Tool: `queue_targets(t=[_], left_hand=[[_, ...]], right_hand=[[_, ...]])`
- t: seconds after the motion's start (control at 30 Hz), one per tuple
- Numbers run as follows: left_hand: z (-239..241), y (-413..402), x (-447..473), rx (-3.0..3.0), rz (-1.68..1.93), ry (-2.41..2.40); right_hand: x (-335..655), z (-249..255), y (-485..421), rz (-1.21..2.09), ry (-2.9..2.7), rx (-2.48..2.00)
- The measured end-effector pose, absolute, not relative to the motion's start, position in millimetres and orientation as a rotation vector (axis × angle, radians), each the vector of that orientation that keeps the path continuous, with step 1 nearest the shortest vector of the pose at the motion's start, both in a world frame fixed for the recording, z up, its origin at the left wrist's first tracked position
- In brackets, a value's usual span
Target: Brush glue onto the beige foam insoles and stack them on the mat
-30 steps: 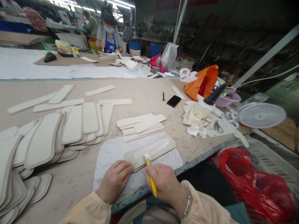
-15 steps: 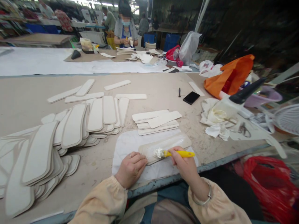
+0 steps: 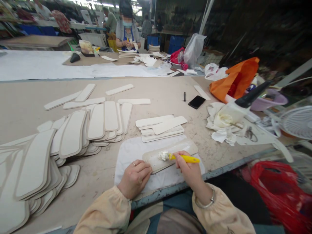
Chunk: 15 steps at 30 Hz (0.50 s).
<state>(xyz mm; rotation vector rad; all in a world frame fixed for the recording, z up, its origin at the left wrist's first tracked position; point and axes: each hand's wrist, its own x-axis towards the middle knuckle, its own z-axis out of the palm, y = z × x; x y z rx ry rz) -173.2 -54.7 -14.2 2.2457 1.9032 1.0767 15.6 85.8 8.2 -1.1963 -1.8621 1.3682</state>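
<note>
Head view, single camera, looking down on a long work table [image 3: 158,89].

Right hand [image 3: 189,169]: fingers clenched round the handle of a yellow brush [image 3: 186,159], pinch grip, handle lying roughly level and pointing right. The white bristle tuft [image 3: 163,156] touches the top face of the beige strip [image 3: 181,147].

Left hand [image 3: 135,177]: ring on one finger, fingers bent, tips resting on the near-left end of the beige strip. Cannot tell whether the thumb hooks under the edge, so grasp or mere press is undetermined.

Beige strip: lies aslant on a white sheet [image 3: 128,151] at the near table edge, between the two hands, with a wet-looking sheen along its middle.

Just beyond the sheet: a low stack of pale strips [image 3: 161,128], the top one skewed. To the left: a wide fan of overlapping padded pieces [image 3: 73,133], with loose narrow strips [image 3: 83,103] beyond them.

Right of centre: a black phone [image 3: 196,101] flat on the table, near crumpled white rags [image 3: 219,120] and a bottle with a black nozzle [image 3: 240,109]. Orange bag [image 3: 235,78] behind those. White fan [image 3: 296,122] at the far right edge; red bag [image 3: 275,188] below table level.

Background: a co-worker [image 3: 127,31] in a blue apron sits at the next table, hands raised at chest height.
</note>
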Motion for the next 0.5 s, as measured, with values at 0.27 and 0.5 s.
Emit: queue_targets(t=[0.27,0.5], left_hand=[[-14.3,-55.2,-174.4,2.256,1.071,1.906],[-11.8,-52.0,-175.1,2.307,1.095,1.883]], right_hand=[[35.5,18.9,77.3,1.369,-1.851,-1.127],[43.6,10.1,91.8,1.314,-1.878,-1.209]])
